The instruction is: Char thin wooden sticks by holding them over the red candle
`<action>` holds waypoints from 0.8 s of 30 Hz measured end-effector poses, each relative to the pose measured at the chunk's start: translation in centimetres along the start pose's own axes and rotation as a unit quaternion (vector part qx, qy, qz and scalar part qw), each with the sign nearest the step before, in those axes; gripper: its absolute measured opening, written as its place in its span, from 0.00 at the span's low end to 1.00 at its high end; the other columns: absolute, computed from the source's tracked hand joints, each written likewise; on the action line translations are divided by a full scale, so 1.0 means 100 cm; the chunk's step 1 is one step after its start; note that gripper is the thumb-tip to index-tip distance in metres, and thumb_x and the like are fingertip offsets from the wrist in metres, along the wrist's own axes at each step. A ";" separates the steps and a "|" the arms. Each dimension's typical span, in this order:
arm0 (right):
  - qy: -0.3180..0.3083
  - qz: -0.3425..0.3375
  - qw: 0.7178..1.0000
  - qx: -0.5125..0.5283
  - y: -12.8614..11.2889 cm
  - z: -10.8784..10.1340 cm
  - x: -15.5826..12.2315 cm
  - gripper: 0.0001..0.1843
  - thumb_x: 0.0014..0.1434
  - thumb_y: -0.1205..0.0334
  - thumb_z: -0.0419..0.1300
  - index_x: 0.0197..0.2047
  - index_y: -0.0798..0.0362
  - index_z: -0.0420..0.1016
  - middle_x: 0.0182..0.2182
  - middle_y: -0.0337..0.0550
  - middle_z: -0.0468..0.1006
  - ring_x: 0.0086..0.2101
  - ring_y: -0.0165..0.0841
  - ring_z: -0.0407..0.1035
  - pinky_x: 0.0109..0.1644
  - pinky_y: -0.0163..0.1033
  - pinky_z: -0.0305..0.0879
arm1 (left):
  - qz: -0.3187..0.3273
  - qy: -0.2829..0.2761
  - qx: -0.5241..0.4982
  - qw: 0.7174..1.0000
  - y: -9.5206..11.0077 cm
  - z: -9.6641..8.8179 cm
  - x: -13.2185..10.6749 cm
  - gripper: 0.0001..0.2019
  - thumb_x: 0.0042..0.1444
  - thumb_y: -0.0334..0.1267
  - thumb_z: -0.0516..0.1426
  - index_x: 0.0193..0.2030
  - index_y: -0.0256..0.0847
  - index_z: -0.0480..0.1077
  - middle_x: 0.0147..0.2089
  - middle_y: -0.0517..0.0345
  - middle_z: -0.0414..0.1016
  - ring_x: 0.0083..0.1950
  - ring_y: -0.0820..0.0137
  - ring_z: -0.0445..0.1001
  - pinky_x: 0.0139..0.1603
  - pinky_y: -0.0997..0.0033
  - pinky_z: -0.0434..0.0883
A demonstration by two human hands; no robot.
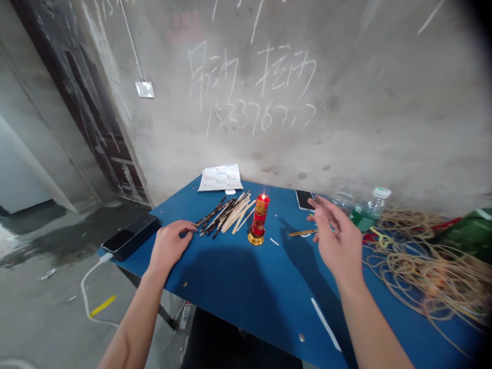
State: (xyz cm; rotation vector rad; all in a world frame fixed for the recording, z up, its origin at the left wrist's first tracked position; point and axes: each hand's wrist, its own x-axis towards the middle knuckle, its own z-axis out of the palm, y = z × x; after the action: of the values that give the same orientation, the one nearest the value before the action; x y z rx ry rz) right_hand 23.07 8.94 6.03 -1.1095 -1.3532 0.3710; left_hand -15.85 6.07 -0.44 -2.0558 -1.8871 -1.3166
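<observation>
On the left of the blue table, my left hand [173, 245] rests with its fingers bent and thumb and fingertips drawn together at the near end of a dark, mottled stick [211, 211]. That stick lies along a pile of dark and pale thin strips [230, 212]. A lit red candle [261, 215] stands upright in a gold base to the right of the pile. My right hand [338, 238] hovers over the table's right side, fingers apart, with nothing seen in it. Below its fingers lies a thin yellow-brown stick [302, 233], partly hidden by the hand.
A phone [304, 199], a glass jar [341, 199] and a green bottle [367, 210] stand or lie behind my right hand. Tangled tan cord [418, 266] covers the right side. A black power bank [132, 236] sits at the left edge; white papers [220, 178] lie near the wall.
</observation>
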 end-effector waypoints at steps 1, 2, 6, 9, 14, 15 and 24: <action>0.000 0.000 1.000 -0.002 0.000 0.000 0.000 0.25 0.67 0.45 0.60 0.62 0.46 0.77 0.55 0.51 0.81 0.42 0.43 0.80 0.20 0.33 0.70 | -0.004 -0.022 0.003 1.000 -0.003 0.001 0.000 0.12 0.54 0.33 0.57 0.35 0.51 0.82 0.45 0.62 0.85 0.46 0.60 0.83 0.54 0.63 0.76; 0.000 0.000 1.000 -0.005 0.000 0.000 0.000 0.24 0.67 0.45 0.60 0.62 0.46 0.77 0.55 0.51 0.81 0.41 0.43 0.80 0.20 0.33 0.70 | -0.010 -0.043 0.003 0.999 -0.005 0.003 0.000 0.13 0.54 0.32 0.56 0.37 0.51 0.82 0.45 0.62 0.85 0.45 0.60 0.83 0.53 0.63 0.77; 0.000 -0.001 1.000 -0.006 0.002 0.000 -0.001 0.24 0.67 0.47 0.60 0.61 0.46 0.77 0.55 0.52 0.81 0.41 0.43 0.80 0.20 0.33 0.71 | -0.020 -0.072 0.013 0.997 -0.009 0.007 0.001 0.16 0.53 0.32 0.56 0.39 0.53 0.84 0.46 0.62 0.86 0.48 0.58 0.83 0.56 0.62 0.75; -0.003 0.001 1.000 0.002 0.002 0.001 0.000 0.24 0.66 0.47 0.61 0.62 0.46 0.77 0.55 0.51 0.81 0.41 0.43 0.80 0.19 0.33 0.70 | -0.019 -0.070 0.022 0.997 -0.009 0.008 0.000 0.15 0.53 0.33 0.56 0.39 0.53 0.84 0.46 0.62 0.86 0.49 0.57 0.83 0.57 0.61 0.75; -0.009 0.005 1.000 0.006 0.002 -0.001 0.000 0.25 0.65 0.47 0.62 0.62 0.45 0.76 0.56 0.50 0.81 0.41 0.42 0.79 0.19 0.33 0.70 | -0.046 -0.004 0.021 0.999 -0.004 0.006 0.001 0.14 0.59 0.40 0.57 0.46 0.52 0.83 0.46 0.60 0.86 0.44 0.57 0.83 0.52 0.62 0.76; -0.010 0.006 1.000 0.007 0.002 -0.001 0.000 0.25 0.65 0.47 0.62 0.62 0.45 0.76 0.56 0.50 0.81 0.41 0.42 0.79 0.19 0.33 0.70 | -0.053 -0.001 0.019 0.998 -0.002 0.006 0.002 0.14 0.59 0.41 0.57 0.46 0.51 0.83 0.46 0.59 0.86 0.43 0.57 0.83 0.50 0.63 0.76; -0.013 0.014 1.000 0.019 -0.001 -0.002 -0.001 0.25 0.65 0.47 0.62 0.62 0.46 0.76 0.56 0.52 0.81 0.40 0.42 0.79 0.19 0.32 0.69 | 0.041 -0.135 -0.012 0.990 0.052 0.024 0.017 0.15 0.62 0.48 0.58 0.49 0.50 0.82 0.54 0.51 0.83 0.56 0.52 0.79 0.60 0.54 0.71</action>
State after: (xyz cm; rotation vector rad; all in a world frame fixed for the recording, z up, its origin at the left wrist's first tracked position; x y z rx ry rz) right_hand 23.17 8.77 6.10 -1.0972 -1.3483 0.4310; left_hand -10.36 7.43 1.53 -2.4024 -1.8646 -1.0963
